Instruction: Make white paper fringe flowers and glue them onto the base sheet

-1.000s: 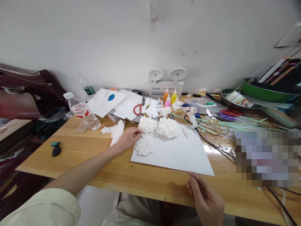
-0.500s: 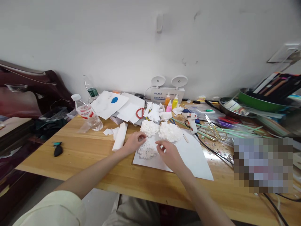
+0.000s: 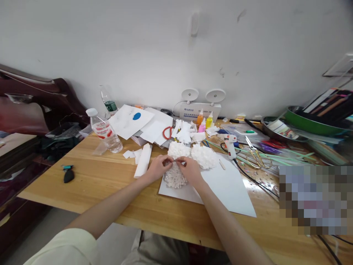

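Observation:
My left hand [image 3: 160, 166] and my right hand [image 3: 190, 170] meet fingertip to fingertip above a heap of small white pieces [image 3: 175, 177]. Both are closed in a pinch; whatever is between the fingers is too small to make out. Just beyond them lie two more white heaps, one of small pieces [image 3: 179, 149] and a fluffier one [image 3: 204, 156]. All three heaps rest on white paper sheets [image 3: 228, 187] on the wooden table. A small pale strip [image 3: 222, 164] lies on the paper right of the heaps.
Left of my hands are a roll of white paper [image 3: 143, 162], a water bottle [image 3: 106, 132] and a key fob [image 3: 68, 175]. Behind stand small paint bottles [image 3: 209, 120] and red-handled scissors [image 3: 167, 132]. To the right lie a glue gun [image 3: 230, 145], gold-handled scissors [image 3: 256, 158] and a black cable [image 3: 257, 182].
My right hand has moved left and my fingertips have come together over the near heap. The view has shifted slightly.

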### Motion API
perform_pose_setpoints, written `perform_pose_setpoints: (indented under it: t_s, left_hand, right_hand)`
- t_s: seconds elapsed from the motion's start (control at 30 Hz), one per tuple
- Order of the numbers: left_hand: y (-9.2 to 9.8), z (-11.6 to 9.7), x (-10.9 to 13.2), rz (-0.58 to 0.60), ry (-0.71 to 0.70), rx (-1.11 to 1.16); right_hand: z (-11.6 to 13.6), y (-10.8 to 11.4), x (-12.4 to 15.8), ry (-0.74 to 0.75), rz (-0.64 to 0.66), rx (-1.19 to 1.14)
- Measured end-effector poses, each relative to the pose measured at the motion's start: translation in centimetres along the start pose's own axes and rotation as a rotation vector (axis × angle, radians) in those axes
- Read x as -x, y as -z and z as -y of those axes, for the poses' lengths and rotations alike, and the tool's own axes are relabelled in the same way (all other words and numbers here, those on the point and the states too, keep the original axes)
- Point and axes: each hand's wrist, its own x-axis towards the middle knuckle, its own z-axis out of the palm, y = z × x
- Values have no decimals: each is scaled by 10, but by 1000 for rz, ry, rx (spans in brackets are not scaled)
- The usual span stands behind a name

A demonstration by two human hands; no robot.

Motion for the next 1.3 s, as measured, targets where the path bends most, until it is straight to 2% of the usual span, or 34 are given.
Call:
perform_pose_setpoints:
  t_s: [0.33, 0.57, 0.87, 1.07, 1.3]
  left_hand:
    - [3, 1, 1, 10, -3, -25]
    - [3, -5, 1, -29, 24, -59]
    - [2, -7, -2, -23, 20, -85]
    - [0, -8, -3, -38, 27, -82]
    - [-4, -4, -3, -27, 7, -103]
  right_hand:
    - [-2, -7, 4, 57, -62, -21]
    - [-4, -5, 6, 80, -94, -40]
    - [-5, -3, 5, 119, -109, -62]
    - [-4, 10, 12, 105, -207, -121]
    - [-4, 26, 19, -22, -346, -270]
